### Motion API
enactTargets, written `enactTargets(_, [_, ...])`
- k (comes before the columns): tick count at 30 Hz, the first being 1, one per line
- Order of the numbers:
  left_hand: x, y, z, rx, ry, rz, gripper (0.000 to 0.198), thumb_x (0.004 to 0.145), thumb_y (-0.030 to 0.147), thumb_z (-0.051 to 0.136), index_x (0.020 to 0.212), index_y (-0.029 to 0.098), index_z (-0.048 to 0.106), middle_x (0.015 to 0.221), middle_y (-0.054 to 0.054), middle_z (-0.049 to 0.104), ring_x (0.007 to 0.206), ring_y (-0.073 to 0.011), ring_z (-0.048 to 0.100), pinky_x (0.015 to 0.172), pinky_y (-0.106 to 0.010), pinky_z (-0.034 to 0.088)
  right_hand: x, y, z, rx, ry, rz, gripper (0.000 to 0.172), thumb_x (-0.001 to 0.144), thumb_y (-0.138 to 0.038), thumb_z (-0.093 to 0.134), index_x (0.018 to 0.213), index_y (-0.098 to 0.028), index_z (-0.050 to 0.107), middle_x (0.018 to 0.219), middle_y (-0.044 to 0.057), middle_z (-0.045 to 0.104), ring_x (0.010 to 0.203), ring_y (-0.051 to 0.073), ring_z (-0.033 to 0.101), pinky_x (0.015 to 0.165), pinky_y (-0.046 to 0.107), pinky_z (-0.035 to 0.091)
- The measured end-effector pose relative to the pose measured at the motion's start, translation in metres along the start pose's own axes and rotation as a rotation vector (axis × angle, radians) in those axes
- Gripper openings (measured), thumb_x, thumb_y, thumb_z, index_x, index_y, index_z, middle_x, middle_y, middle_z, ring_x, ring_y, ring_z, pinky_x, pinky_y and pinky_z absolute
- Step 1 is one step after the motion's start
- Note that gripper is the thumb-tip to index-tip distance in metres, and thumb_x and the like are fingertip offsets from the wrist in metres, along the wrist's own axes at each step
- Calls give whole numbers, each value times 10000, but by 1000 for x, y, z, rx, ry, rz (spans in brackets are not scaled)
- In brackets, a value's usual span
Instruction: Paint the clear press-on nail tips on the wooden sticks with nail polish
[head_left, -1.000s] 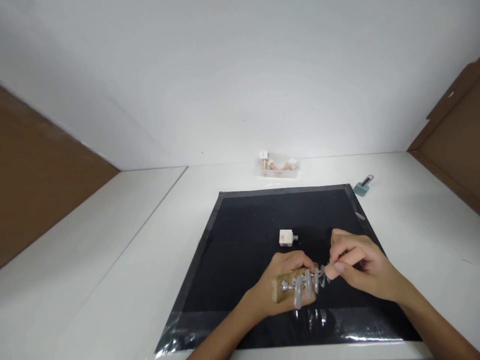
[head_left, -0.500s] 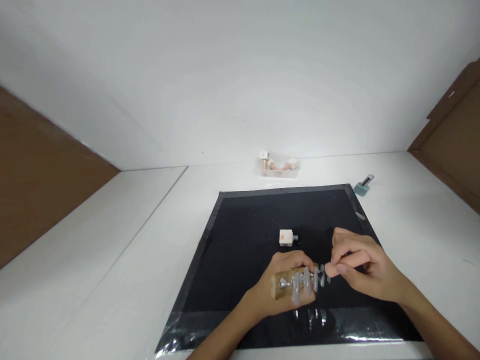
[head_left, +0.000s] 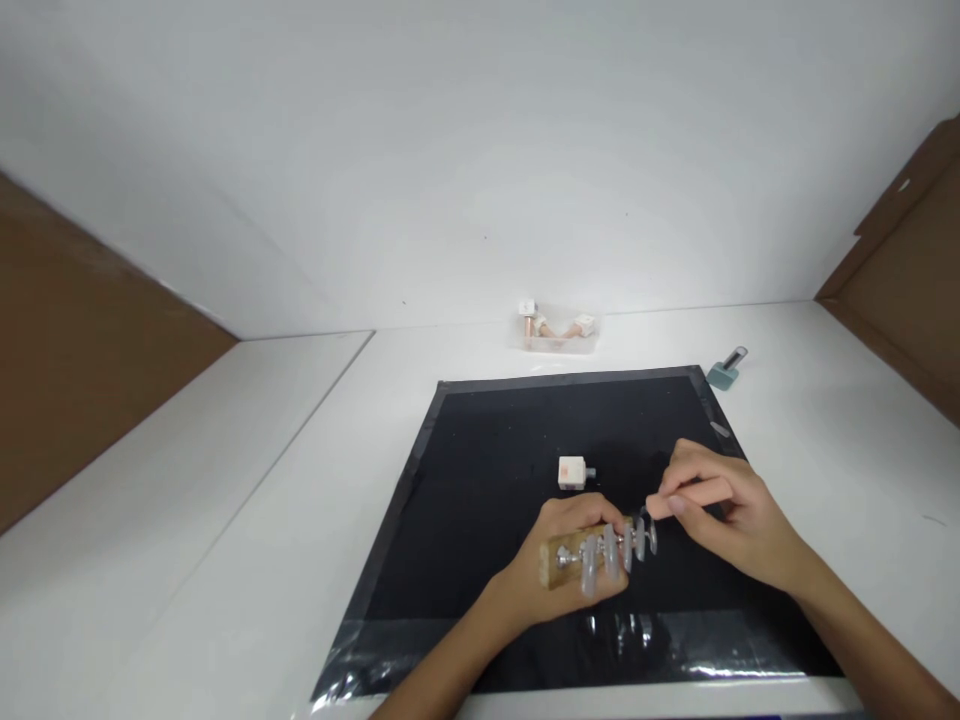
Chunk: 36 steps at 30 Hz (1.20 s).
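Observation:
My left hand [head_left: 559,570] is closed around a small wooden block [head_left: 561,560] that carries a metal rod with several pale false nails [head_left: 611,555] on it. My right hand [head_left: 724,515] pinches a pink stick-shaped tool [head_left: 686,498], whose tip is at the end of the row of nails. Both hands hover over the black mat [head_left: 480,500]. A small white cube with a metal stub [head_left: 574,472] lies on the mat just beyond my left hand.
A clear tray [head_left: 559,335] with small white-capped items stands at the back by the white wall. A teal holder with a metal tool [head_left: 726,370] sits off the mat's far right corner. Brown panels flank both sides.
My right hand with the pink tool has risen slightly and shifted to the end of the nail row. My left hand and the block have moved a little to the left.

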<state>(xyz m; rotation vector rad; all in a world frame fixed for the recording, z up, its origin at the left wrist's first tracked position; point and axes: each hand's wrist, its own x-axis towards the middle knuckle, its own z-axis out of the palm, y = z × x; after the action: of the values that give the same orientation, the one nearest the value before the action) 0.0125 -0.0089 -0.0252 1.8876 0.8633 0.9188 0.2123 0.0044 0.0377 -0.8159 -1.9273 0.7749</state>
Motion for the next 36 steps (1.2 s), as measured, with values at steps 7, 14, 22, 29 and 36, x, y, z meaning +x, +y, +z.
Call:
enactTargets(7, [3, 5, 0, -34, 51, -4, 166, 612, 153, 682, 753, 179, 598, 657, 17, 652, 523, -99, 570, 523, -209, 461, -3, 1, -1, 124, -46, -20, 128, 832, -100, 539, 783, -208, 587, 612, 0, 588, 546, 134, 487, 498, 266, 399])
enactTargets(14, [6, 11, 0, -58, 104, -2, 177, 577, 82, 648, 716, 173, 589, 641, 21, 651, 521, -99, 576, 524, -200, 471, -3, 4, -1, 63, -33, -41, 194, 807, -39, 515, 804, -208, 612, 647, 14, 627, 569, 143, 491, 517, 275, 403])
enactTargets(22, [7, 13, -1, -39, 98, -44, 168, 560, 68, 625, 684, 171, 579, 598, 30, 631, 493, -93, 555, 502, -196, 455, -4, 2, -4, 149, -75, -62, 119, 833, -108, 547, 823, -205, 615, 633, 13, 590, 576, 148, 503, 512, 277, 407])
enactTargets(29, [6, 13, 0, -11, 100, -44, 158, 566, 84, 621, 687, 178, 583, 616, 23, 649, 503, -100, 558, 508, -211, 458, -3, 3, -3, 132, 7, -34, 132, 844, -104, 534, 821, -210, 609, 641, 12, 594, 580, 148, 504, 517, 277, 406])
enactTargets(36, [6, 11, 0, -7, 102, -51, 168, 564, 78, 622, 695, 177, 585, 623, 21, 648, 513, -104, 560, 516, -215, 459, -3, 4, -3, 129, -41, -30, 158, 838, -77, 536, 827, -205, 628, 672, 19, 619, 590, 139, 506, 536, 270, 414])
